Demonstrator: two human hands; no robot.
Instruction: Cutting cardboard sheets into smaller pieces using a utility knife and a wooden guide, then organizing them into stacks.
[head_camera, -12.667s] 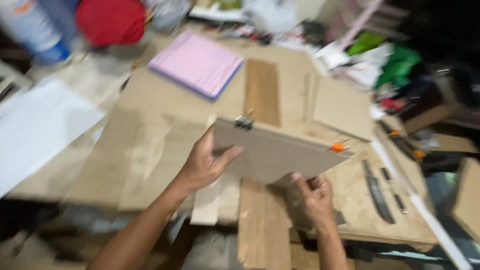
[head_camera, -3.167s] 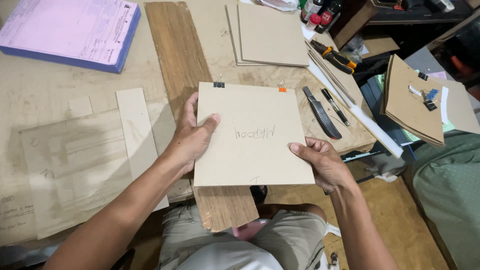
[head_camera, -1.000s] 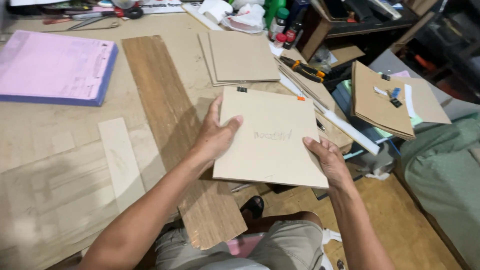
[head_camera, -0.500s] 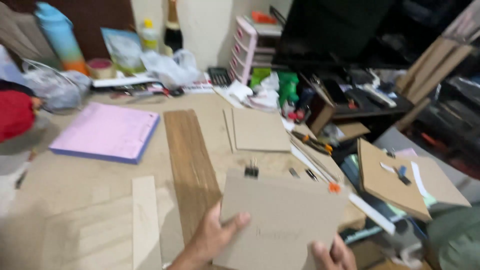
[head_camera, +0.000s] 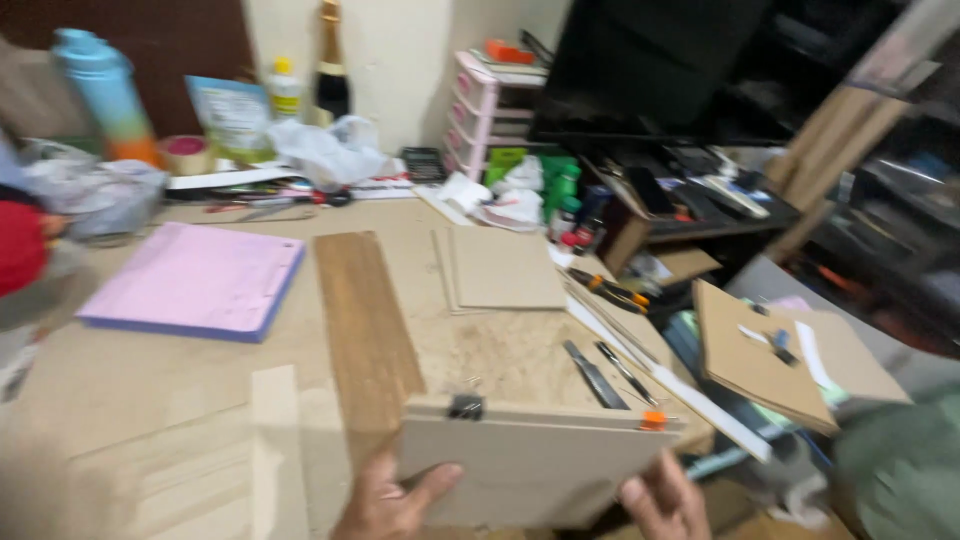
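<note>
Brown board stack (head_camera: 530, 470) fills the bottom of our view, and both hands are on it. Our left hand (head_camera: 385, 500) grips the edge at seven o'clock, thumb laid over the top face, fingers hidden beneath. Our right hand (head_camera: 660, 498) grasps the edge at five o'clock, again thumb on top. A black clip (head_camera: 466, 406) pinches the far edge at eleven o'clock and an orange clip (head_camera: 653, 420) bites at one o'clock, so the sheets are bound together.

The stack is raised over the near edge of the table (head_camera: 130, 390), tilted so that its far edge shows to us. We judge this as a holding step: the clamped boards are carried, not yet set down. The picture is blurred, so finer detail of the grip is lost.

At twelve o'clock lies a wood plank (head_camera: 365, 325), with loose boards (head_camera: 505, 268) beside it at one o'clock and a pink pad (head_camera: 195, 280) at ten. Knives (head_camera: 610, 372) lie at two o'clock, close to the stack. Any lowering calls for a level stack and care to miss those blades and the plank.
</note>
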